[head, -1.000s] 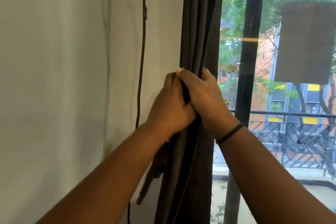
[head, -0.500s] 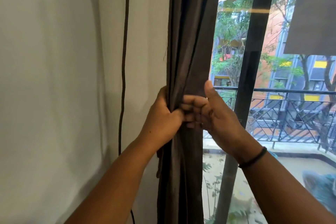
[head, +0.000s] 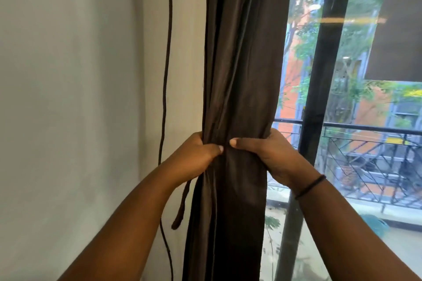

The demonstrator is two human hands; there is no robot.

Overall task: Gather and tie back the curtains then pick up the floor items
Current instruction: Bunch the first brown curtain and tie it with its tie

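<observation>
Squeezing the dark curtain (head: 239,75) into one bunch, left hand (head: 194,157) and right hand (head: 269,155) both clamped round it, tie strap (head: 182,205) dangling under the left, ready for wrapping.

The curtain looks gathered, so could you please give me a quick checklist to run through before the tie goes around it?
1. Curtain bunched into one column: ok.
2. Left hand has a grip on the bundle's left side: ok.
3. Right hand has a grip on its right side: ok.
4. Tie strap within reach: ok, it hangs just below the left hand.
5. Strap wrapped around the bundle: not ok, its end dangles free.
6. Wall anchor for the strap: cannot tell, hidden.
</observation>
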